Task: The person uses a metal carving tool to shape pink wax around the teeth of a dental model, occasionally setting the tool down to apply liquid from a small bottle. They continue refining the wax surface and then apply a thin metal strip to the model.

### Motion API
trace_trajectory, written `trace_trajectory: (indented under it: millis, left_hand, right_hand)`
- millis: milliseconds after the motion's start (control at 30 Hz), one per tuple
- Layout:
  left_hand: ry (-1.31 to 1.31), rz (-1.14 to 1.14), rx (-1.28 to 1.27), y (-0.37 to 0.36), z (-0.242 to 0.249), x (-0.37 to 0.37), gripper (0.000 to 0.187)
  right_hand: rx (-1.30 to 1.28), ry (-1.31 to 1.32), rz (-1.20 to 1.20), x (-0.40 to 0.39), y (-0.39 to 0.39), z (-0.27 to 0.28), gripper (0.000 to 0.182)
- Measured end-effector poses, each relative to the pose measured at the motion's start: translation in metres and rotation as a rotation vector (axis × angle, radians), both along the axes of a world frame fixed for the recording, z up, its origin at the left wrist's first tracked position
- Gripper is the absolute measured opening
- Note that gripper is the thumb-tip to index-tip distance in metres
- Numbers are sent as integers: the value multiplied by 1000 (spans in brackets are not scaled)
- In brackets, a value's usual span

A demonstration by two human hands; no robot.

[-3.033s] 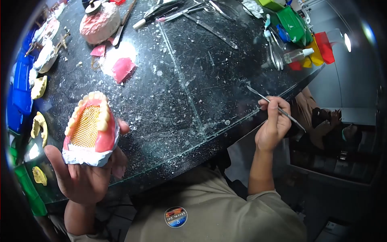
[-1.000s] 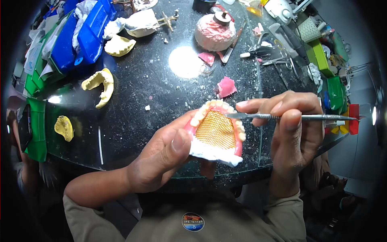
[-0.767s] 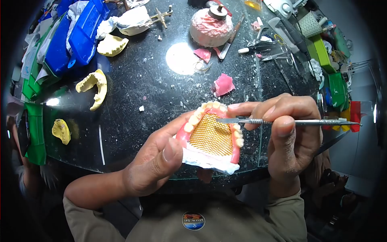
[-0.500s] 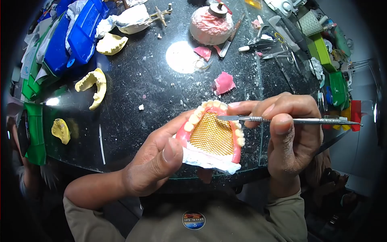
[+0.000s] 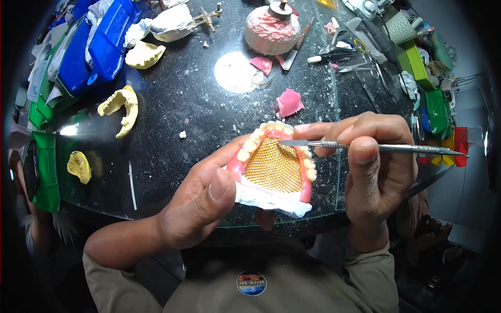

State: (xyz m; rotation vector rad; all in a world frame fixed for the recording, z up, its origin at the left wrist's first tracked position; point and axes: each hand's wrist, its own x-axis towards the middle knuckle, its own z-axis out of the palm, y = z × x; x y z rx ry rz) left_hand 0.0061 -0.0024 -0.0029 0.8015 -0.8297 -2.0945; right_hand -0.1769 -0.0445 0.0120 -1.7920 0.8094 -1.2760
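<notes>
My left hand (image 5: 201, 201) is closed around the left side of a denture (image 5: 241, 168), its thumb over the near-left edge. The denture has pink wax gums, cream teeth and a gold mesh (image 5: 274, 169) across the palate. White plaster (image 5: 274, 200) runs along its near edge. Between thumb and fingers, my right hand (image 5: 378, 161) pinches a metal wax carver (image 5: 386, 148) with a ribbed grip. The carver's flat blade lies over the upper right part of the mesh, near the inner side of the teeth. A right fingertip reaches the denture's far right edge.
Pink wax pieces (image 5: 289, 103) lie beyond the denture. Yellow plaster casts (image 5: 125, 109) are on the left of the black table, near a blue bin (image 5: 112, 39). At the back stand a round pink-and-white plaster block (image 5: 271, 34) and a knife (image 5: 300, 41); scissors and tools (image 5: 360, 57) crowd the right.
Both hands have risen slightly in view with the denture. The carver's blade has shifted a little left and up over the mesh, and its far end dips slightly lower.
</notes>
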Motion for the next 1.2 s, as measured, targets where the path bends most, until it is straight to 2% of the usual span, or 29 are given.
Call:
trace_trajectory:
  millis: [467,633,1033,1200]
  left_hand:
    - [-15,-15,-43,0,0,0,119]
    - [21,58,-38,4,-6,-2,118]
    - [-48,-57,-65,1,-1,4,119]
    - [-45,-10,-86,2,-2,1,120]
  right_hand:
    - [-1,0,-21,1,1,1,30]
    - [-9,-10,-22,1,1,-1,30]
    - [14,1,-7,0,1,0,29]
    - [-7,-6,-17,1,1,0,29]
